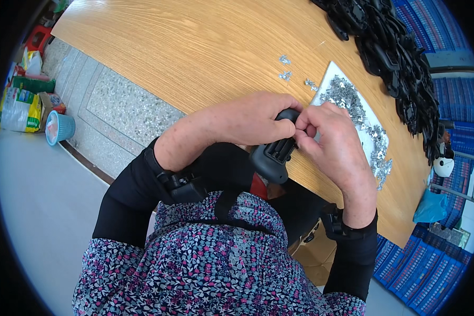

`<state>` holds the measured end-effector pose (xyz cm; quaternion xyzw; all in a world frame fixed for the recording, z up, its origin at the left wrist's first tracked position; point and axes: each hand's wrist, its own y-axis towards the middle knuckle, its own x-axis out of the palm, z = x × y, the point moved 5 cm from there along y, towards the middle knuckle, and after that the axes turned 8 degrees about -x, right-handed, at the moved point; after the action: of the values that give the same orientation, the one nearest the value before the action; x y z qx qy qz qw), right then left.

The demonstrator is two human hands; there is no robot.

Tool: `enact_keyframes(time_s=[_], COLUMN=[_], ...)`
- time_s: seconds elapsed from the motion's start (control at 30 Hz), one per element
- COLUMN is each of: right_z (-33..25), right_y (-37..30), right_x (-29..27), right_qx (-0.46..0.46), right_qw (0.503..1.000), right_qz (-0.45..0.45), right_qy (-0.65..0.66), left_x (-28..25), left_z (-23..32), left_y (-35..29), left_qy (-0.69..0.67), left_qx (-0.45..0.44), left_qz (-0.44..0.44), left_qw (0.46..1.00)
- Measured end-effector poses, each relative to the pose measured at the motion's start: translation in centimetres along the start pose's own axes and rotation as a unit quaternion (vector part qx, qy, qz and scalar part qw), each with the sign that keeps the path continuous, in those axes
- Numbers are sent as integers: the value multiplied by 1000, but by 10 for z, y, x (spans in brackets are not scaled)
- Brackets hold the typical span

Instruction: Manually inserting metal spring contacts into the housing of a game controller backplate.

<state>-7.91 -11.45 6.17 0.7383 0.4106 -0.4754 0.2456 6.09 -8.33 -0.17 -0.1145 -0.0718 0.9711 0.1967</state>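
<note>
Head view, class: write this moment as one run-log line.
left hand: holding black controller | right hand: at controller's edge | silver pieces: mostly on white board | black parts: heaped along table

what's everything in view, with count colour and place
Rounded plastic controller: 1, black, left hand's grip
Small metal pieces: many, silver, board and table
Flat pointed board: 1, white, table's right
Flat wooden table: 1, light brown, centre
Heaped plastic shells: many, black, table's far right
Stacked flat items: many, blue, right
Round lattice basket: 1, blue, left
Crumpled plastic bag: 1, blue, right
Plastic package: 1, yellow-green, far left
Floral cloth top: 1, multicoloured, bottom
Cloth sleeves: 2, black, forearms
Wrist devices: 2, black, both wrists
Left hand: 1, bare, around controller
Right hand: 1, bare, at controller's edge
</note>
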Motion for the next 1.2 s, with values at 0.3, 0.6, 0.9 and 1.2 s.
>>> enact_keyframes(time_s=[0.3, 0.6, 0.9, 1.2], right_z=[6, 2, 4, -2], right_y=[-20, -19, -16, -5], right_x=[9, 20, 12, 4], right_qx=[23, 13, -7, 13], right_qw=[987, 990, 996, 1000], right_qz=[143, 141, 83, -14], right_qy=[71, 28, 34, -6], left_x=[2, -2, -2, -2], left_z=[-21, -18, -17, -16], left_y=[5, 3, 5, 5], left_qy=[-121, -70, -14, 0], left_qx=[-19, -27, -11, -8], left_qz=[-45, -13, 4, 14], left_qw=[991, 997, 1000, 1000])
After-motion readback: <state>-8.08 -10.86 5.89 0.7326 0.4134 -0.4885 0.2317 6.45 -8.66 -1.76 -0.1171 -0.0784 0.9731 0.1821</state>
